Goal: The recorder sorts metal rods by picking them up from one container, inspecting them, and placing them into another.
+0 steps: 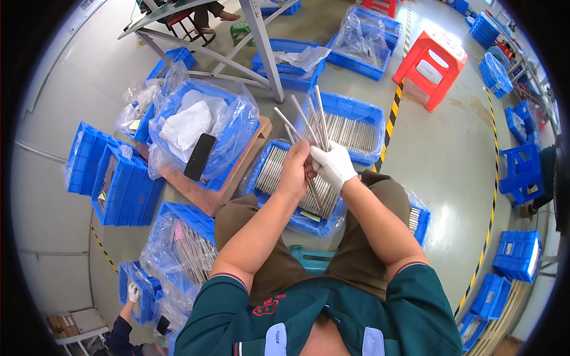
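Observation:
Several thin metal rods (321, 113) fan out upward from between my two hands, their lower ends pointing down over a blue crate. My bare left hand (295, 169) is closed around them from the left. Wearing a white glove, my right hand (334, 164) grips the same bundle from the right, close against the left. Below, between my knees, the blue plastic-lined crate (252, 185) holds rows of similar rods (272, 172). Just beyond it, another blue crate (379, 127) contains more rods laid side by side (351, 133).
A phone (200, 156) lies on a plastic-lined crate (234, 121) at left, above a wooden pallet (261, 129). A red stool (431, 66) stands far right, near striped floor tape. A table frame (261, 50) rises ahead. A co-worker's gloved hand (133, 292) shows at lower left.

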Available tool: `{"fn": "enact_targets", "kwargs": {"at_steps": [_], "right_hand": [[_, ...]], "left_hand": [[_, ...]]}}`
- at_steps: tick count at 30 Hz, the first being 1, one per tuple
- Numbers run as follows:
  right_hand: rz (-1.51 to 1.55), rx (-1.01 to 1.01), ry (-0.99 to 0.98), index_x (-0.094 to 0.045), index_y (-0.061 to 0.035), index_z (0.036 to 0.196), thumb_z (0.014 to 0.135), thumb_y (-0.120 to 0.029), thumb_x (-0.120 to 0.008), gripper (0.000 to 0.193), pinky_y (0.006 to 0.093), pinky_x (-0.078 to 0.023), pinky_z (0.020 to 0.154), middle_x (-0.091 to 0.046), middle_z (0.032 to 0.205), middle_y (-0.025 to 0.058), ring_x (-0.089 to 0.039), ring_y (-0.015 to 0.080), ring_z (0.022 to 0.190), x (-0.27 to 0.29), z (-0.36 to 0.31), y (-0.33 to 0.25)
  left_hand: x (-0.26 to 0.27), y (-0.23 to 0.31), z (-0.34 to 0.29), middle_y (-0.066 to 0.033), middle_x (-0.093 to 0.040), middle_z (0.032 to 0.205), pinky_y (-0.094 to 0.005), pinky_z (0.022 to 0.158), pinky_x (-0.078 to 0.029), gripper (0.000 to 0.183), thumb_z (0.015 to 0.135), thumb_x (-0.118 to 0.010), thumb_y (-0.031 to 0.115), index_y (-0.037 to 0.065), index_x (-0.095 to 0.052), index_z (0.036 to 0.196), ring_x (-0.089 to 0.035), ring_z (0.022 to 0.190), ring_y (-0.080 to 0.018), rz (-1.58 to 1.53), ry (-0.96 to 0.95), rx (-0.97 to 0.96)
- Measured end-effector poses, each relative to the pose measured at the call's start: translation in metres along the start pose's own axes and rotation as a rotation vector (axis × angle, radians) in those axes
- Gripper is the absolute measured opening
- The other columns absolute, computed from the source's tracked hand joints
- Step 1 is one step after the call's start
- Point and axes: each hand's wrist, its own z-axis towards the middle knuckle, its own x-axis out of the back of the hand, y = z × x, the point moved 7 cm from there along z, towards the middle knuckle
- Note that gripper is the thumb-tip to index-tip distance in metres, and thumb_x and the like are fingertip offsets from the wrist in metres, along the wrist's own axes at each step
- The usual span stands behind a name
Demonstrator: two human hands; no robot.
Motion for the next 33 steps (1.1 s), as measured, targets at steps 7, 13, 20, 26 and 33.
{"fn": "enact_targets", "kwargs": {"at_steps": [7, 13, 20, 26, 33], "right_hand": [[-0.305, 0.020, 0.016, -0.057, -0.0043, 0.080, 0.085, -0.026, -0.057, 0.022, 0.0299, -0.044, 0.047, -0.058, 0.060, 0.0062, -0.057, 0.0150, 0.052, 0.007, 0.016, 0.003], [0.136, -0.179, -0.109, -0.057, -0.0086, 0.076, 0.081, -0.027, -0.066, 0.021, 0.0230, -0.028, 0.041, -0.044, 0.055, -0.0039, -0.037, 0.0065, 0.045, 0.012, 0.016, -0.012], [-0.083, 0.107, 0.218, -0.061, 0.0010, 0.078, 0.076, -0.027, -0.065, 0.029, 0.0307, -0.041, 0.059, -0.057, 0.068, 0.0058, -0.051, 0.0146, 0.061, 0.046, 0.041, -0.019], [0.305, -0.013, 0.188, -0.053, -0.0127, 0.066, 0.085, -0.032, -0.061, 0.028, 0.0227, -0.021, 0.035, -0.035, 0.046, -0.0082, -0.029, 0.0066, 0.034, 0.087, 0.053, -0.032], [-0.074, -0.140, -0.078, -0.061, -0.0048, 0.076, 0.081, -0.021, -0.065, 0.017, 0.0244, -0.032, 0.040, -0.049, 0.054, -0.0003, -0.043, 0.0081, 0.044, 0.019, 0.018, 0.003]], "left_hand": [[0.014, 0.020, -0.002, 0.0060, -0.041, 0.064, -0.0195, 0.045, -0.029, 0.022, 0.094, -0.048, 0.031, 0.011, -0.055, 0.088, -0.036, 0.052, -0.0033, 0.187, 0.141, -0.116], [-0.004, 0.008, -0.019, 0.0028, -0.043, 0.066, -0.0198, 0.045, -0.031, 0.028, 0.094, -0.048, 0.033, 0.008, -0.055, 0.084, -0.036, 0.053, -0.0052, 0.247, -0.229, 0.231], [-0.013, -0.030, -0.044, 0.0026, -0.038, 0.066, -0.0203, 0.046, -0.031, 0.030, 0.093, -0.049, 0.032, 0.005, -0.053, 0.082, -0.034, 0.053, -0.0064, 0.199, -0.375, 0.484], [-0.012, -0.010, -0.048, -0.0056, -0.053, 0.079, -0.0280, 0.056, -0.045, 0.029, 0.093, -0.048, 0.031, 0.005, -0.054, 0.084, -0.053, 0.066, -0.0150, -0.036, -0.483, 0.469], [-0.009, 0.010, -0.024, -0.0211, -0.058, 0.114, -0.0494, 0.091, -0.047, 0.034, 0.094, -0.045, 0.036, 0.005, -0.058, 0.088, -0.057, 0.106, -0.0384, -0.092, -0.488, 0.372]]}}
